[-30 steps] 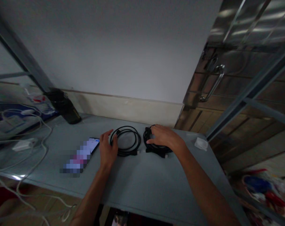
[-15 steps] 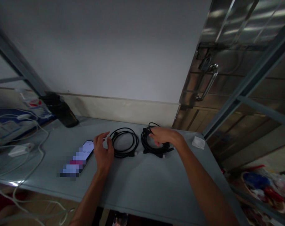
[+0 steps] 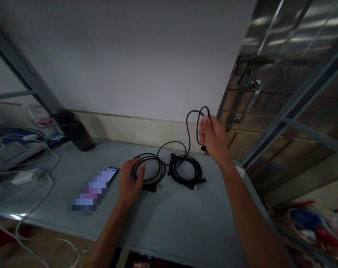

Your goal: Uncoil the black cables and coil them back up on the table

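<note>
Two coils of black cable lie side by side on a grey table (image 3: 163, 219). My left hand (image 3: 129, 182) rests on the near left edge of the left coil (image 3: 149, 169), fingers curled onto it. My right hand (image 3: 213, 137) is raised above the table, pinching a loop of cable pulled up from the right coil (image 3: 187, 171). That lifted strand arcs from my fingers down to the coil. A phone (image 3: 95, 188) with a lit screen lies left of my left hand.
A dark bottle (image 3: 74, 130) stands at the back left by a slanted metal post. White cables and chargers (image 3: 23, 175) trail over the left edge. A metal door with a handle (image 3: 248, 100) stands at the right; coloured clutter lies on the floor lower right.
My right hand has risen from the right coil, drawing a strand of cable up with it. My left hand moved onto the left coil.
</note>
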A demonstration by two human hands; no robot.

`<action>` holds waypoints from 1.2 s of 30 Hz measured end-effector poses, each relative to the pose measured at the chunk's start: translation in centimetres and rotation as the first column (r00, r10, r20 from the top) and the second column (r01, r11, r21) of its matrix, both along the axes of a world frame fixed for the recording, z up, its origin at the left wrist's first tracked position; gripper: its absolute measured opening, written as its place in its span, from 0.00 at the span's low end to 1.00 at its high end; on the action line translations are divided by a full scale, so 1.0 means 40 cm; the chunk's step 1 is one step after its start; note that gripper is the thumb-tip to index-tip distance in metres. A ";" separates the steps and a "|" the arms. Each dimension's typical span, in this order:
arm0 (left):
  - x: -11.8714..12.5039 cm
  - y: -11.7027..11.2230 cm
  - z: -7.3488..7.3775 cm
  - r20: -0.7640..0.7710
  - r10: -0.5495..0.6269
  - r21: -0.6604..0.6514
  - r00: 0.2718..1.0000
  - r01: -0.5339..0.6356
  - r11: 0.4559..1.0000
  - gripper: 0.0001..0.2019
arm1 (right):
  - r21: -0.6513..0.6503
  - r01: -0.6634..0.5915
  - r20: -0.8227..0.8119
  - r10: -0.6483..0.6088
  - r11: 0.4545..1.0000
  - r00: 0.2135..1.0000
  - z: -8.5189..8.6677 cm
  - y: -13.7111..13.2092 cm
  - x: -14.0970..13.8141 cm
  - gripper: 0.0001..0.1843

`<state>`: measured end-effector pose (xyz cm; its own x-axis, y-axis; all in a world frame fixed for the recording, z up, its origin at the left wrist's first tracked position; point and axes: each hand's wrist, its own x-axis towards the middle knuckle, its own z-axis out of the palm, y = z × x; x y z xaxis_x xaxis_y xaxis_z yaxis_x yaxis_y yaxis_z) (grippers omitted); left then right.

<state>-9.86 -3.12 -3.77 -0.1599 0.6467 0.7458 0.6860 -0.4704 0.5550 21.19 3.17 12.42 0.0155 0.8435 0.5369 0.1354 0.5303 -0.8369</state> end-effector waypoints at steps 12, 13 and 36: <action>0.016 -0.012 -0.015 -0.121 -0.184 -0.092 0.975 0.174 0.980 0.22 | 0.298 0.092 -0.410 0.040 0.950 0.911 0.124 -0.140 -0.040 0.26; 0.015 -0.014 -0.017 -0.121 -0.197 -0.098 0.973 0.185 0.978 0.23 | 0.298 0.081 -0.405 0.049 0.951 0.913 0.125 -0.146 -0.046 0.26; 0.037 -0.052 0.000 0.215 -0.318 -0.183 0.923 0.358 0.915 0.21 | -0.023 -0.287 0.121 0.288 0.958 0.950 -0.017 -0.117 -0.171 0.23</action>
<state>-8.37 -5.19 -3.77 -0.0191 0.8266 0.5624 0.3881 -0.5123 0.7661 14.34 -1.51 11.74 -0.2933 0.8052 0.5155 0.0793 0.5578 -0.8262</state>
